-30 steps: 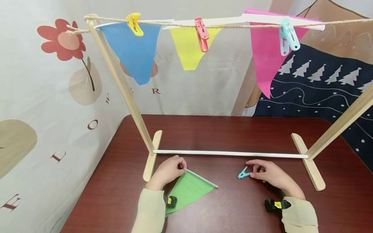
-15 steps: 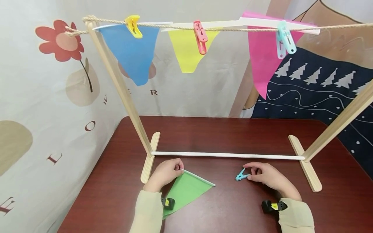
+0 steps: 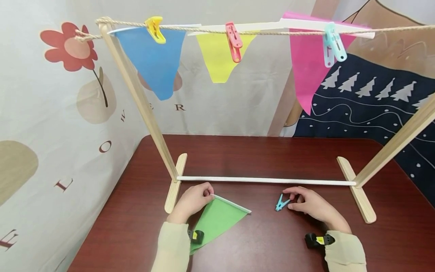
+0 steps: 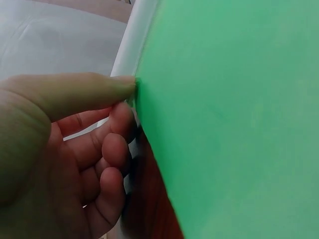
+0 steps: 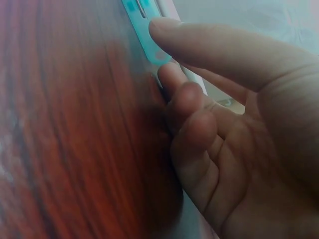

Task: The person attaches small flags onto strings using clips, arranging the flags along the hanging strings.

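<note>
My left hand (image 3: 193, 199) pinches one corner of a green triangular pennant flag (image 3: 220, 221) at the end of the white rod (image 3: 234, 204) along its upper edge. In the left wrist view, the thumb lies on the corner of the green cloth (image 4: 224, 114), with the other fingers curled behind. Across the table to the right, my right hand (image 3: 309, 203) holds a light blue clothespin (image 3: 280, 205) between thumb and index finger. Its handle ends spread toward the fingers. The right wrist view shows the thumb against one clothespin handle (image 5: 149, 42); the rest lies out of frame.
A wooden stand with a left post (image 3: 146, 113), right post (image 3: 397, 139) and white crossbar (image 3: 265, 180) stands on the dark red table (image 3: 258, 158). From its rope (image 3: 127, 23) hang blue (image 3: 153, 60), yellow (image 3: 217, 60) and pink (image 3: 307, 71) pennants, each with a clothespin.
The light blue clothespin has turned in the right hand's fingers, its handles pointing more upward. The rod's right end has risen slightly. Both hands stay in nearly the same place.
</note>
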`<act>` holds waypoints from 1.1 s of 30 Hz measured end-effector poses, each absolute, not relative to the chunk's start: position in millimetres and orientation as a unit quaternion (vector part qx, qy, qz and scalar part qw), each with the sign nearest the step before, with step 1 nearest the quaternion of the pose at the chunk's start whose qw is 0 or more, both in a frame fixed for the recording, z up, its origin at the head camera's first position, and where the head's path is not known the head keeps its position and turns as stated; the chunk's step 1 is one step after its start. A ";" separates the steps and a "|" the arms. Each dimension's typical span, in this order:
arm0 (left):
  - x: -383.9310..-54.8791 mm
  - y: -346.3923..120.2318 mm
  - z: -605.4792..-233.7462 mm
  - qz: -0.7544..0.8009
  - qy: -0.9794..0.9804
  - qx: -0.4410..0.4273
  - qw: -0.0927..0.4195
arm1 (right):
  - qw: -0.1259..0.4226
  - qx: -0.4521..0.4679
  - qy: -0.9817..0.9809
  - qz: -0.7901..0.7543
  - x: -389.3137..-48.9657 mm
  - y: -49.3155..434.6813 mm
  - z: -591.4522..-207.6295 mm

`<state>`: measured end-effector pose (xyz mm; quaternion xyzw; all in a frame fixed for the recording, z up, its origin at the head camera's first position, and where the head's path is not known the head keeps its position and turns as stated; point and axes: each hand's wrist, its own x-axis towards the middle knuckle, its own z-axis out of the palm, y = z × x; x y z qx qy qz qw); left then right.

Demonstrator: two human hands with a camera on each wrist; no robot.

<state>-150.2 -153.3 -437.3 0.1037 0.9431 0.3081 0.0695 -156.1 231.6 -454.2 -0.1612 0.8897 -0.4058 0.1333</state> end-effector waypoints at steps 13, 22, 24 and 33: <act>-152.8 -153.3 -436.4 0.319 0.940 0.096 0.072 | 0.132 -0.152 0.895 -0.398 -157.8 229.5 -454.1; -151.8 -153.4 -435.3 0.333 0.935 0.097 0.074 | 0.138 -0.169 0.895 -0.390 -157.1 227.0 -454.6; -151.9 -153.2 -435.9 0.330 0.936 0.096 0.070 | 0.141 -0.168 0.894 -0.392 -157.3 226.5 -454.5; -153.6 -152.6 -439.4 0.320 0.944 0.070 0.041 | 0.141 -0.166 0.892 -0.396 -156.8 225.1 -451.0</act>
